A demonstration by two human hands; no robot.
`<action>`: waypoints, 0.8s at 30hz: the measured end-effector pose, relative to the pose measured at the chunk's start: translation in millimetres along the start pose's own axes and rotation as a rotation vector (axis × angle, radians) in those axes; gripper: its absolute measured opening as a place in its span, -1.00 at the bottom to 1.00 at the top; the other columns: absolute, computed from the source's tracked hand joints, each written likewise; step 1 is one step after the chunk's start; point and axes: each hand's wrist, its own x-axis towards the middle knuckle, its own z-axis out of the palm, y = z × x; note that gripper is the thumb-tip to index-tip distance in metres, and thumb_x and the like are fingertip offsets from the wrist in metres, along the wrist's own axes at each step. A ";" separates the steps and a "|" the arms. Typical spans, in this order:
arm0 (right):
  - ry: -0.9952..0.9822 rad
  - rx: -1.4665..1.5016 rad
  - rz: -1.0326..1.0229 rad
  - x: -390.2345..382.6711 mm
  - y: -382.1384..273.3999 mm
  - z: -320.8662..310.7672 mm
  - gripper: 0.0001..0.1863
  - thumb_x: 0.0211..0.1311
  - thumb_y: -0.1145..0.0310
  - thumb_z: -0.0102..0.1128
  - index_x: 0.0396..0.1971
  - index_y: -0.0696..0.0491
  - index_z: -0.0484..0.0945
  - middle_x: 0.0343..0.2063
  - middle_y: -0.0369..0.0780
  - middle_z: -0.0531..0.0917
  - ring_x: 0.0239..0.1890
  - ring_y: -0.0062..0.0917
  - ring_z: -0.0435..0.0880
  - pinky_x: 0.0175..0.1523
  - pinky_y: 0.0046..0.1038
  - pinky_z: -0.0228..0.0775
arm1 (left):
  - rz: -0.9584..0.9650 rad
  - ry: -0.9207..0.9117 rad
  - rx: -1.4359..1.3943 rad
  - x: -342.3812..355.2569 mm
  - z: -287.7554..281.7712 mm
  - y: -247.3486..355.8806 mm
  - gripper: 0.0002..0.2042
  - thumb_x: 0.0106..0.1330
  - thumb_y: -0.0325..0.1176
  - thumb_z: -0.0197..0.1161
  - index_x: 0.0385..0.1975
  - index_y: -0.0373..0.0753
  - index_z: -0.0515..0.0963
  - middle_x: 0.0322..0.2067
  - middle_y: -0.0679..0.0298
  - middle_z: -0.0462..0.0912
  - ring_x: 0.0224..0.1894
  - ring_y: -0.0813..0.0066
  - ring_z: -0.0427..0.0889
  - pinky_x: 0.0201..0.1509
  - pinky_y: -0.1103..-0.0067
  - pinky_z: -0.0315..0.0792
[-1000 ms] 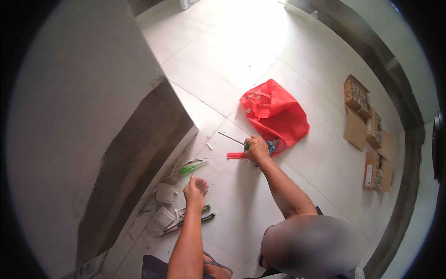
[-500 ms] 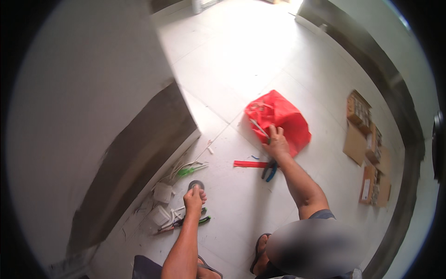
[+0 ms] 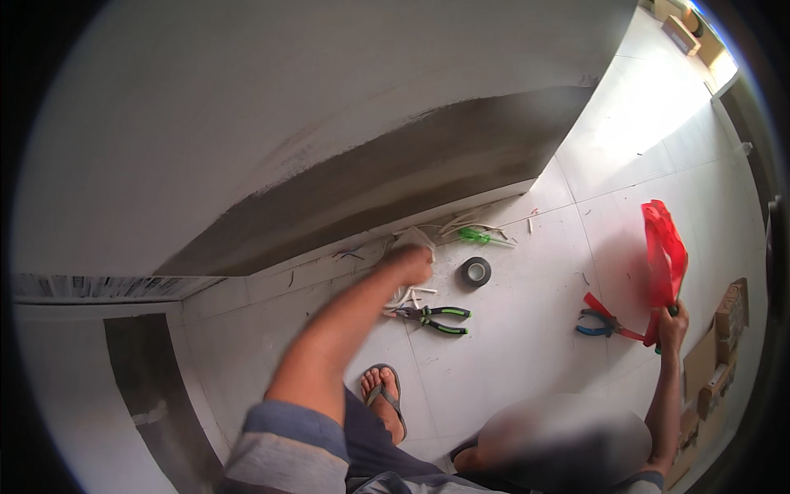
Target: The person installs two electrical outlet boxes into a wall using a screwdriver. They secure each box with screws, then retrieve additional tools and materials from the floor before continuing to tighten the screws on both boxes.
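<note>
Low by the wall, my left hand [image 3: 409, 263] is closed over some white plastic pieces [image 3: 415, 239]; its fingers are curled out of sight, so what they hold is hidden. A roll of black tape [image 3: 476, 272] lies flat to its right, with a green screwdriver [image 3: 475, 236] behind. Green-and-black pliers [image 3: 444, 314] rest partly spread on the near side. Far to the right, my right hand [image 3: 673, 325] grips a red bag [image 3: 662, 255], which stands up from the fist. A dark and green handle also shows at that fist. Blue-handled pliers [image 3: 594, 325] lie by the bag's red strap [image 3: 605, 306].
The wall [image 3: 395, 177] with its dark band runs close behind the left hand. White cable scraps [image 3: 465, 222] lie at its foot. Open cardboard boxes [image 3: 712, 362] stand beyond my right arm. My sandalled foot [image 3: 384, 395] is near the green-and-black pliers.
My view has swung left. My left hand has let go of the tape roll and moved to the white pieces by the wall. My right hand has lifted the red bag, which lay spread on the floor.
</note>
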 end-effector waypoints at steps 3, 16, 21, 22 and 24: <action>-0.134 -0.231 0.020 -28.7 18.1 -23.1 -0.83 0.28 0.40 0.29 -0.24 0.19 0.66 -0.50 -0.22 0.69 -0.45 -0.53 0.64 -0.26 -0.38 0.51 | -0.015 -0.143 0.275 -9.5 -57.1 -24.5 -0.73 0.24 -0.23 0.21 -0.19 -0.22 0.73 -0.16 -0.04 0.78 -0.07 -0.05 0.76 0.05 0.14 0.60; -0.515 -0.391 -0.147 -137.7 -60.3 -36.9 -0.72 0.08 0.51 0.35 -0.16 0.19 0.66 -0.59 -0.17 0.62 -0.50 -0.50 0.64 -0.28 -0.37 0.50 | -0.106 0.550 -0.353 -19.8 52.0 -58.2 -0.48 0.30 -0.04 0.38 0.13 -0.28 0.61 0.00 -0.14 0.72 0.07 -0.12 0.71 0.19 0.13 0.58; -0.558 -0.366 -0.118 -156.3 -64.9 -19.5 -0.69 0.06 0.51 0.37 -0.14 0.19 0.67 -0.57 -0.16 0.64 -0.48 -0.47 0.68 -0.25 -0.38 0.53 | 0.087 0.285 -0.495 -43.6 53.1 -12.2 -0.58 0.34 -0.06 0.34 0.09 -0.16 0.62 -0.03 -0.02 0.75 0.01 -0.11 0.73 0.13 0.11 0.60; -0.608 -0.379 -0.092 -157.1 -63.8 -18.1 -0.67 0.05 0.48 0.39 -0.12 0.18 0.68 -0.56 -0.15 0.67 -0.47 -0.42 0.70 -0.23 -0.36 0.55 | 0.100 0.332 -0.464 -49.5 58.4 -12.6 -0.59 0.34 -0.07 0.34 0.08 -0.15 0.62 -0.03 -0.02 0.75 0.00 -0.11 0.73 0.11 0.11 0.60; -0.645 -0.396 -0.101 -160.1 -55.3 -15.5 -0.65 0.04 0.45 0.41 -0.11 0.17 0.68 -0.54 -0.14 0.69 -0.46 -0.38 0.72 -0.22 -0.34 0.57 | 0.147 0.412 -0.404 -56.8 70.3 -15.2 -0.61 0.34 -0.07 0.35 0.07 -0.13 0.62 -0.05 0.00 0.76 -0.03 -0.10 0.74 0.08 0.11 0.61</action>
